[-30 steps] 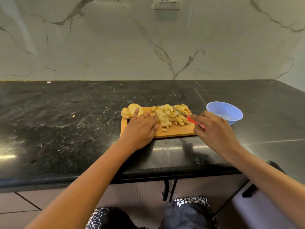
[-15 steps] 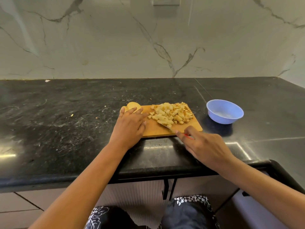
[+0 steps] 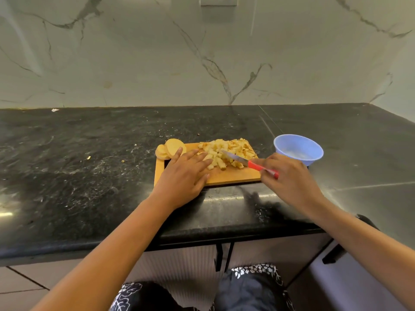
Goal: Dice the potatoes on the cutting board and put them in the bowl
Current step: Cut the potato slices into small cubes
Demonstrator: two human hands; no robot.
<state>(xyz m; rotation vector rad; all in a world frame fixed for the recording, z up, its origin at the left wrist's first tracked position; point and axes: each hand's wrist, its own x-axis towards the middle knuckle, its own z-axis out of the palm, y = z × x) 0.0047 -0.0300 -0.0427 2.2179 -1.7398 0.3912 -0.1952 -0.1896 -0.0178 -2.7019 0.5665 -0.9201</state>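
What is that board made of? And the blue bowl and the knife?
The cutting board looks like wood or bamboo: tan, matte, with a plain flat face. The bowl is probably plastic: an even pale blue with a soft sheen. The knife has a grey, shiny blade, likely metal, and a bright red handle, probably plastic.

Flat left grip, curled right grip
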